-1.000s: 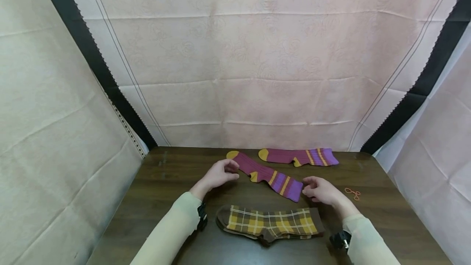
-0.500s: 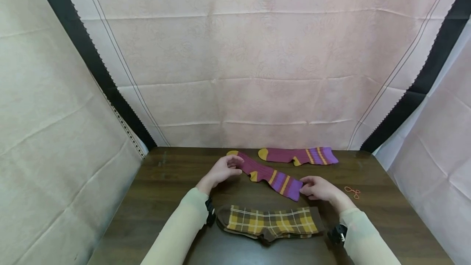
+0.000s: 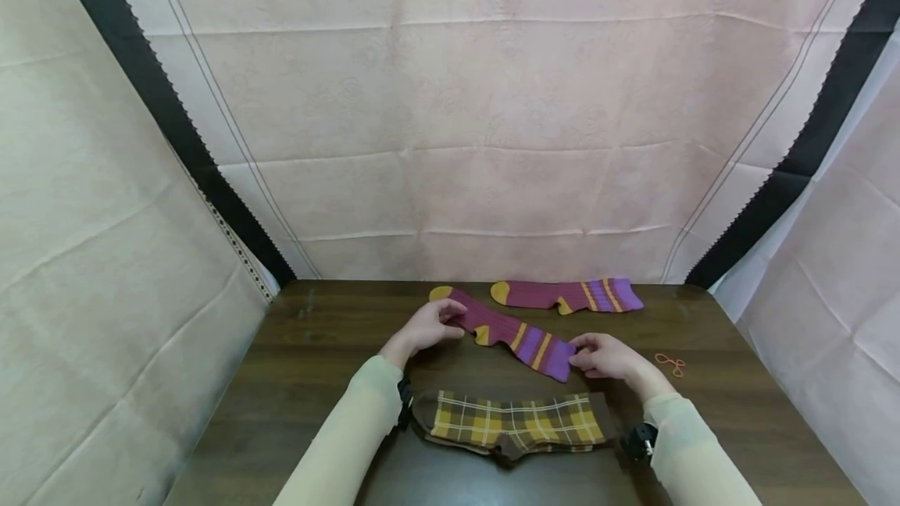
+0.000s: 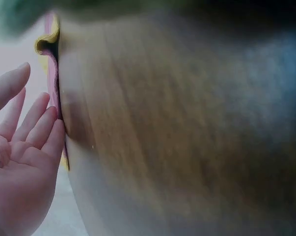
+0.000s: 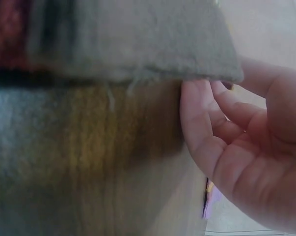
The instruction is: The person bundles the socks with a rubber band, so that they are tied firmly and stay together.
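Observation:
A maroon sock [image 3: 502, 326] with yellow toe and heel and a purple striped cuff lies slantwise on the table. At its toe end is my left hand [image 3: 425, 326], fingertips touching the sock, thumb apart from them; the left wrist view shows these loosely bent fingers [image 4: 42, 130] beside the sock's edge. My right hand [image 3: 608, 355] pinches the cuff's corner between thumb and fingers. The thumb tip is hidden in the right wrist view. Nearer me lies a brown and yellow plaid sock pair [image 3: 516, 424], whose blurred cuff [image 5: 138, 39] crosses the right wrist view.
A second maroon sock [image 3: 548, 295] lies along the far edge of the dark wooden table [image 3: 330, 404]. An orange looped band [image 3: 670, 365] rests right of my right hand. Pale cloth hangings [image 3: 457, 115] stand behind and at both sides.
My left hand has moved right and slightly away from me, onto the slanted sock's foot. My right hand has edged left onto its cuff. The socks look unmoved.

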Demonstrator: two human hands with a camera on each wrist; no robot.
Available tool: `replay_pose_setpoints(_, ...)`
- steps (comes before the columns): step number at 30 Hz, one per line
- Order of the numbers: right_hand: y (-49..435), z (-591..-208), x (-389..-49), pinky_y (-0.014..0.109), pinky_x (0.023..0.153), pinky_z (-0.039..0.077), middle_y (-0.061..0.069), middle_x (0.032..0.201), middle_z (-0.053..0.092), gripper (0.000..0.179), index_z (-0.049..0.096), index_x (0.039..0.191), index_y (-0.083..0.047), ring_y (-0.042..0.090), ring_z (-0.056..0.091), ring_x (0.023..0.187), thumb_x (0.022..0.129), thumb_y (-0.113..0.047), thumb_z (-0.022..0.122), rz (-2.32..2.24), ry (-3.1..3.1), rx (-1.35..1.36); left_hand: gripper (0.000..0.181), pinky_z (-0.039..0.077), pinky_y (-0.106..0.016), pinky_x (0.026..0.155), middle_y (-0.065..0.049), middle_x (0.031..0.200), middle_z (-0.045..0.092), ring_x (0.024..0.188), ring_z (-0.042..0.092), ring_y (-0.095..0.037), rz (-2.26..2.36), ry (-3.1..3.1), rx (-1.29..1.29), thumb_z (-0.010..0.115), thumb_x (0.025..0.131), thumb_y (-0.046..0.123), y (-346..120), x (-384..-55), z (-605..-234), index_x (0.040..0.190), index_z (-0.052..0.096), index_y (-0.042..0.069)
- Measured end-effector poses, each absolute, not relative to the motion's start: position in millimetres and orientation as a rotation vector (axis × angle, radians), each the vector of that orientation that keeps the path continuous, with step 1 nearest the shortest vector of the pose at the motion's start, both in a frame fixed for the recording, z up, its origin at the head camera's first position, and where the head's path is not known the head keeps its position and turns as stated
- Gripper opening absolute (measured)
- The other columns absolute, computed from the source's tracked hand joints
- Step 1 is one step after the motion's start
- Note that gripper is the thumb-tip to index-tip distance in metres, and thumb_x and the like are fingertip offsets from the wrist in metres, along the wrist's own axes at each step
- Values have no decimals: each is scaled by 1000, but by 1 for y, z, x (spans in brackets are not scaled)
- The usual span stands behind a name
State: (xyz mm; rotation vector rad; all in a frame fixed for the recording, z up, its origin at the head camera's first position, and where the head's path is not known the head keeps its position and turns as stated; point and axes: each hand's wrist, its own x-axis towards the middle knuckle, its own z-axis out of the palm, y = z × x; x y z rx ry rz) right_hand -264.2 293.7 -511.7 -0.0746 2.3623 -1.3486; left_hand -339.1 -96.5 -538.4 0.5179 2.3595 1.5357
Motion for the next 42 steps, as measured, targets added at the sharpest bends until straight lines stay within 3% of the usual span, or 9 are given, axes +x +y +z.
replay_pose_setpoints(10,289,-514,-263,44,83,63,18,105,68,42,58,132,15,28,71,95,103,-12,72,-1343,2442,-8,45,40,-52,119,-13,146,63,147,48,-35,1474,2381,491,78,97,2,-95,-337,-534,140,64,3)
replay_pose_setpoints(22,287,-519,-261,39,77,63,13,98,69,19,66,106,4,24,69,88,102,-13,73,-1320,2525,-1,35,49,-50,111,-11,127,73,127,65,-32,1268,2521,594,80,95,3,-101,-328,-527,128,69,2)
replay_pose_setpoints(31,287,-516,-262,42,76,63,16,100,70,17,60,110,6,25,71,86,107,-11,64,-1339,2549,17,33,58,-40,96,-5,112,78,112,72,-23,1211,2451,601,80,96,5,-108,-317,-521,127,69,2)
replay_pose_setpoints(34,287,-517,-263,42,77,63,15,101,70,20,60,113,6,24,71,87,106,-12,66,-1351,2550,28,35,58,-38,92,-3,108,79,107,73,-18,1214,2401,611,79,97,6,-111,-313,-519,129,68,2)
replay_pose_setpoints(42,286,-520,-264,41,79,62,14,99,65,45,56,127,14,23,67,88,96,-7,80,-1354,2521,-30,37,57,-40,95,-4,108,79,106,73,-17,1304,2283,570,74,101,7,-119,-307,-522,136,65,0)
